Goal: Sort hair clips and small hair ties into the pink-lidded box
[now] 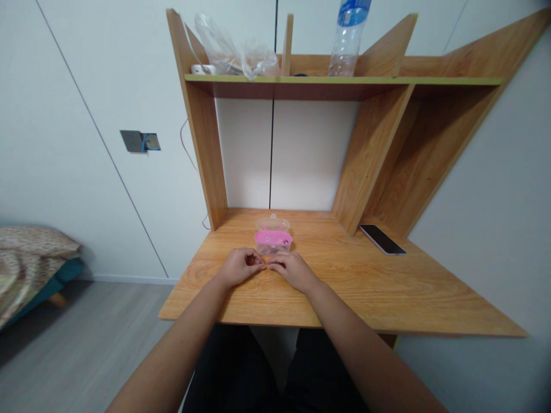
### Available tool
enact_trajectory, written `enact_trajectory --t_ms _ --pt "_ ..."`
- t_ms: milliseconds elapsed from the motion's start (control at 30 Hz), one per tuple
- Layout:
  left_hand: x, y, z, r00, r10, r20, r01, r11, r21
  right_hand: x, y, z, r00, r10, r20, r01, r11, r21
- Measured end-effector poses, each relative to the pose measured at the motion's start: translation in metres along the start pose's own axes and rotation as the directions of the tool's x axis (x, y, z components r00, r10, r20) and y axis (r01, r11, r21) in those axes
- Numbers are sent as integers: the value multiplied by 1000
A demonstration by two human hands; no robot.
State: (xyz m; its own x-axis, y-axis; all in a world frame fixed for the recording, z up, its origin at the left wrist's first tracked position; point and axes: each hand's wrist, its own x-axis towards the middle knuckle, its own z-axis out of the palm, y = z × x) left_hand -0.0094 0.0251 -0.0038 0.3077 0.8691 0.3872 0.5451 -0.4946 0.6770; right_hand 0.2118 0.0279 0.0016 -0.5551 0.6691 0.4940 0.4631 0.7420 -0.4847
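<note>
The left hand (pixel 239 267) rests low at the near side of the desk (pixel 353 292), probably for steadiness; its thumb and fingers curl close together, but I cannot tell whether they pinch anything. The small box (pixel 267 249) sits open just beyond both hands, apparently for easy reach, its lid (pixel 273 224) on the far side, leaving the top accessible. The right hand (pixel 294 269) mirrors the left, thumb and fingers drawn together, any grip too small to make out. The phone (pixel 382 239) lies well apart at right, seemingly out of the way.

The desk is smooth, wood-grained board; the box is rounded, see-through plastic with a pink rim, its lid clear; the phone is a flat, dark, glossy slab.
</note>
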Motion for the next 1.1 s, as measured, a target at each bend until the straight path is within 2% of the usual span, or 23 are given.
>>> enact_trajectory --t_ms 400,633,1100 --pt "-1 5 -3 1000 16 10 -17 1000 24 -1 1 3 1000 -25 10 25 997 79" --pt "-1 6 -2 1000 3 17 -4 1000 17 0 3 4 1000 17 -16 -15 996 90" --pt "-2 10 -3 1000 9 -2 -9 1000 2 -1 -2 2 999 19 30 -22 994 108"
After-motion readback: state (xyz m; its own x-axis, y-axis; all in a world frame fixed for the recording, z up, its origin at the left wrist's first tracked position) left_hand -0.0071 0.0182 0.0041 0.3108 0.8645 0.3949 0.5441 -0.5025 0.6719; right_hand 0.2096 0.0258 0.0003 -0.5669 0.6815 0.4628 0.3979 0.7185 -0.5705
